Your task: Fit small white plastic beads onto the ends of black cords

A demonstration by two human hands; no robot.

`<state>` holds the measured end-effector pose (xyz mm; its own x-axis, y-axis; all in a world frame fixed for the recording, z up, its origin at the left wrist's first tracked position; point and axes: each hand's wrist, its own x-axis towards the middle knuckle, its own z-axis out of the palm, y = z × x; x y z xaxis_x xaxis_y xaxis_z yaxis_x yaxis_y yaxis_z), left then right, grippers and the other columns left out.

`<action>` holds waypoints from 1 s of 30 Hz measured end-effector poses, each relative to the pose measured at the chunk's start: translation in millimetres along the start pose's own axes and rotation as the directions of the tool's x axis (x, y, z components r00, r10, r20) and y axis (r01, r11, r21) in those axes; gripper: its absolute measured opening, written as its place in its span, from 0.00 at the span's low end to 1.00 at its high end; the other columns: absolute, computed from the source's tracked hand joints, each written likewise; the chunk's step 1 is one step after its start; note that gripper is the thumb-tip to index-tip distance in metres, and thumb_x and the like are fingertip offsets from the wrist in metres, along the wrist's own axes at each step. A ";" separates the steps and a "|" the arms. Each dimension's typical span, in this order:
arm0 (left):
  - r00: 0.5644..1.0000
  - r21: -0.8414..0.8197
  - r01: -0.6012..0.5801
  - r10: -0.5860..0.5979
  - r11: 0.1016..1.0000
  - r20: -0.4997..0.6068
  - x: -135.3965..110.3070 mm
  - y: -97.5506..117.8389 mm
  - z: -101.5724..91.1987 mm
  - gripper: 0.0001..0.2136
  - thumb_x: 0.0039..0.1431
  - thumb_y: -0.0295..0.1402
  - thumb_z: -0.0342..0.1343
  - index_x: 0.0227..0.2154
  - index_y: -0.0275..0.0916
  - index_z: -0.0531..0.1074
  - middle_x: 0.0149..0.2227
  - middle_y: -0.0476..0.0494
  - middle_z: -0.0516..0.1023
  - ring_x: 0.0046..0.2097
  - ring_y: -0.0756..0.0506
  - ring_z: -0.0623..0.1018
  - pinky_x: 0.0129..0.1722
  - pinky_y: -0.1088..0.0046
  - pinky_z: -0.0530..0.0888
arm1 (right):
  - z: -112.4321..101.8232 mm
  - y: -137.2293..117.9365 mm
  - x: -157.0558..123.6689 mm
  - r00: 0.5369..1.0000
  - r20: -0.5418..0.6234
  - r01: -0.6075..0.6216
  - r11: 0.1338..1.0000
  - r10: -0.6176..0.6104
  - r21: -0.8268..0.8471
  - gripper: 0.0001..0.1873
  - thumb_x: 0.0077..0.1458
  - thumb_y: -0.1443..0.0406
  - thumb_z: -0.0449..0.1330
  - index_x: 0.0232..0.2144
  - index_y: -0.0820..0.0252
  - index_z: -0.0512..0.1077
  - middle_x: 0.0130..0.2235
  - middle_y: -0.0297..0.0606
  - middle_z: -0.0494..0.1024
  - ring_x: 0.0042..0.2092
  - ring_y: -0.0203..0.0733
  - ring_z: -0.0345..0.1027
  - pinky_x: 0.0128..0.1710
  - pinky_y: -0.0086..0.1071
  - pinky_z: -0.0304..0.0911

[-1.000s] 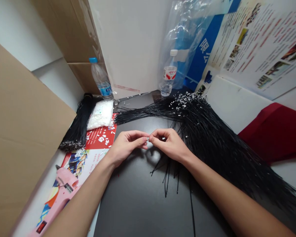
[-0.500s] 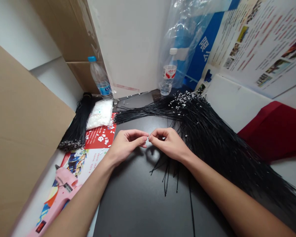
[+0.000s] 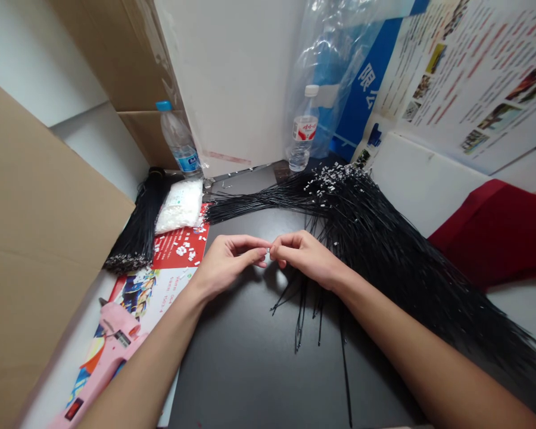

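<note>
Two hands, the left hand [image 3: 227, 265] and right hand [image 3: 304, 256], grip clenched on one tiny pale piece [image 3: 267, 250] (the blue banner [image 3: 366, 89] reads 限公).

Two long, slender, bare arms, the left forearm [image 3: 147, 357] and the right forearm [image 3: 411, 348], narrow into slim wrists and ungloved hands, the left hand [image 3: 227, 265] and the right hand [image 3: 306, 257], with thin, tapering fingers [image 3: 250, 248].

Small pale piece pinched between the left hand [image 3: 227, 265] and right hand [image 3: 306, 259], mostly hidden by fingers, too small to tell
The pink plastic glue gun [image 3: 116, 325] passes under the left forearm [image 3: 147, 369] and meets the bottom edge; long thin black wires [image 3: 406, 280] run off the right edge
</note>
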<state>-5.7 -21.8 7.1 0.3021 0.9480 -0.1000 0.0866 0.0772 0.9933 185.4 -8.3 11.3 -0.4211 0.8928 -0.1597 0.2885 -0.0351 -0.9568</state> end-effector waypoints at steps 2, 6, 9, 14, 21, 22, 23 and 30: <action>1.000 -0.021 0.008 -0.008 1.000 0.005 0.4 0.8 0.7 0.10 0.53 0.37 0.66 0.37 0.39 0.83 0.32 0.42 0.84 0.33 0.47 0.80 0.38 0.69 0.74 | 0.3 1.7 0.3 1.000 -0.011 0.010 1.000 -0.010 -0.003 0.11 0.49 0.61 0.57 0.20 0.62 0.71 0.22 0.30 0.69 0.26 0.31 0.56 0.29 0.29 0.50; 0.999 -0.073 0.033 -0.032 0.997 0.013 0.3 1.7 0.5 0.10 0.52 0.37 0.67 0.36 0.38 0.82 0.31 0.43 0.83 0.32 0.48 0.79 0.38 0.70 0.74 | 1.4 3.2 0.4 0.999 -0.042 0.013 1.000 -0.013 -0.013 0.11 0.50 0.61 0.58 0.23 0.62 0.73 0.22 0.30 0.69 0.26 0.31 0.57 0.29 0.28 0.51; 0.999 -0.094 0.040 -0.039 0.995 0.020 0.0 1.5 -0.2 0.10 0.52 0.37 0.67 0.36 0.38 0.82 0.31 0.44 0.83 0.32 0.48 0.79 0.38 0.71 0.74 | 2.3 2.7 -0.1 0.999 -0.052 0.009 1.000 -0.011 -0.029 0.11 0.51 0.60 0.59 0.23 0.62 0.73 0.22 0.30 0.68 0.25 0.31 0.56 0.28 0.27 0.50; 1.000 -0.051 0.006 -0.005 0.999 0.006 0.3 1.6 1.8 0.09 0.53 0.36 0.66 0.35 0.37 0.80 0.32 0.43 0.82 0.32 0.47 0.80 0.37 0.69 0.75 | 1.6 1.8 -0.4 0.999 -0.042 -0.009 0.999 0.008 -0.042 0.11 0.50 0.61 0.58 0.23 0.63 0.73 0.22 0.30 0.68 0.26 0.31 0.56 0.28 0.27 0.51; 0.994 0.120 -0.109 0.111 0.987 -0.009 -0.2 1.9 3.8 0.08 0.56 0.34 0.61 0.36 0.38 0.81 0.34 0.42 0.83 0.34 0.46 0.80 0.38 0.68 0.76 | 1.0 2.5 -0.6 0.997 -0.036 -0.071 0.997 0.071 0.019 0.11 0.48 0.60 0.58 0.20 0.61 0.69 0.20 0.28 0.63 0.22 0.29 0.49 0.23 0.28 0.43; 0.992 0.142 -0.119 0.123 0.983 -0.013 -0.6 2.1 3.8 0.08 0.57 0.34 0.61 0.37 0.38 0.81 0.34 0.42 0.83 0.34 0.46 0.80 0.38 0.68 0.76 | 1.5 2.7 -0.4 0.996 -0.039 -0.084 0.996 0.086 0.035 0.11 0.48 0.60 0.58 0.20 0.61 0.68 0.20 0.28 0.62 0.22 0.29 0.49 0.23 0.28 0.42; 0.991 0.166 -0.130 0.135 0.978 -0.021 -0.9 2.4 3.8 0.08 0.57 0.34 0.61 0.37 0.38 0.81 0.34 0.42 0.83 0.34 0.46 0.80 0.38 0.68 0.76 | 2.0 2.9 -0.3 0.994 -0.041 -0.096 0.994 0.098 0.051 0.12 0.47 0.59 0.58 0.19 0.61 0.68 0.19 0.27 0.61 0.22 0.29 0.48 0.23 0.28 0.42; 0.985 0.168 -0.130 0.146 0.977 -0.087 -0.3 0.7 5.9 0.08 0.57 0.35 0.61 0.36 0.37 0.79 0.35 0.43 0.83 0.33 0.47 0.80 0.36 0.70 0.77 | 4.3 -2.2 -1.5 0.993 0.002 -0.116 0.978 0.117 0.176 0.11 0.47 0.59 0.60 0.23 0.62 0.70 0.21 0.28 0.65 0.21 0.27 0.48 0.21 0.28 0.40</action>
<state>-0.2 -23.8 7.4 0.2274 0.9724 0.0520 0.2049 -0.1000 0.9737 181.7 -11.5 12.6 -0.3864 0.8815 -0.2713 0.1793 -0.2167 -0.9596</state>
